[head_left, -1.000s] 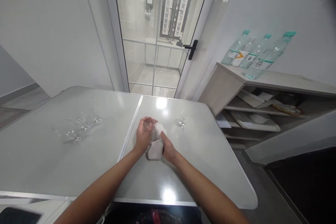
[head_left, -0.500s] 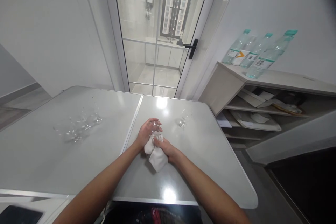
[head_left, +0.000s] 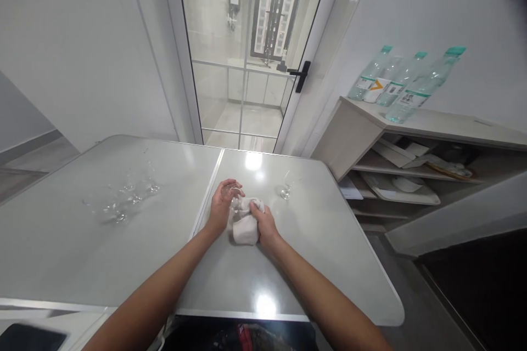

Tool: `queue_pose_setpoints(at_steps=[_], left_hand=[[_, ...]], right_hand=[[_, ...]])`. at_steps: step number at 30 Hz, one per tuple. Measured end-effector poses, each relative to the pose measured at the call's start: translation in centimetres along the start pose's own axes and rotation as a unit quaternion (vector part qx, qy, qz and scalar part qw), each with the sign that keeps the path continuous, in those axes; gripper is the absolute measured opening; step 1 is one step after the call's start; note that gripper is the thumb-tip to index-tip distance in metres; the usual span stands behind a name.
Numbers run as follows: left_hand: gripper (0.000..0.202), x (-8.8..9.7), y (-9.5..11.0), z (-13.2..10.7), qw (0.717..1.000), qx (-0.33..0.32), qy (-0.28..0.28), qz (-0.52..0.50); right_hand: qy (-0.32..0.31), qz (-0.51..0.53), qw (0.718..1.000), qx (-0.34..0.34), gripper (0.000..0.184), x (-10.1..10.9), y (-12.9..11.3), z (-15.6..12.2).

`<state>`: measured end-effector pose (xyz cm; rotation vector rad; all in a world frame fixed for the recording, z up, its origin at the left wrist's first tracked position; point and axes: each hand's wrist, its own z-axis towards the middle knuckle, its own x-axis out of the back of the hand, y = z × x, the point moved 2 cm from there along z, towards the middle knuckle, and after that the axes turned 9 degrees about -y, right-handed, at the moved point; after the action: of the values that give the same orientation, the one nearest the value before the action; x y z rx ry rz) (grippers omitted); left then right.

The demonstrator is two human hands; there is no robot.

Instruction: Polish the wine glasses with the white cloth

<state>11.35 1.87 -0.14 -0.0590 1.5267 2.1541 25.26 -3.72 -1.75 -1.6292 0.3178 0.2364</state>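
Observation:
My left hand (head_left: 222,203) is closed around a clear drinking glass (head_left: 231,191), held over the right half of the grey table (head_left: 321,241). A white cloth (head_left: 247,228) hangs from my right hand (head_left: 265,222), whose thumb presses on its top. The cloth meets the lower part of the glass, and the glass's base is partly hidden by it. Beyond my right hand, a clear stemmed glass (head_left: 285,191) stands on the table. Several more clear glasses (head_left: 123,203) are grouped on the left half, their outlines hard to separate.
A metal strip (head_left: 214,173) divides the tabletop. Behind the table is a glass door (head_left: 218,93) with a black handle (head_left: 303,75). To the right, a shelf unit (head_left: 358,126) carries several plastic bottles (head_left: 411,96). A dark flat object (head_left: 33,337) lies at the lower left.
My left hand has shifted slightly left with the glass. My right hand has moved a little right with the cloth, which is now bunched higher and hangs less far down.

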Motion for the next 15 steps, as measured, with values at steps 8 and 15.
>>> queue_pose_setpoints(at_steps=[8,15], left_hand=[[0.04,0.3,1.2,-0.1,0.984,-0.088,0.046,0.148],[0.049,0.1,-0.4,-0.6,0.967,-0.091,-0.014,0.238]], right_hand=[[-0.197,-0.6,0.765,0.129,0.057,0.4,-4.1,-1.3],[-0.256,-0.774,0.576,0.061,0.066,-1.9,-3.0,-2.4]])
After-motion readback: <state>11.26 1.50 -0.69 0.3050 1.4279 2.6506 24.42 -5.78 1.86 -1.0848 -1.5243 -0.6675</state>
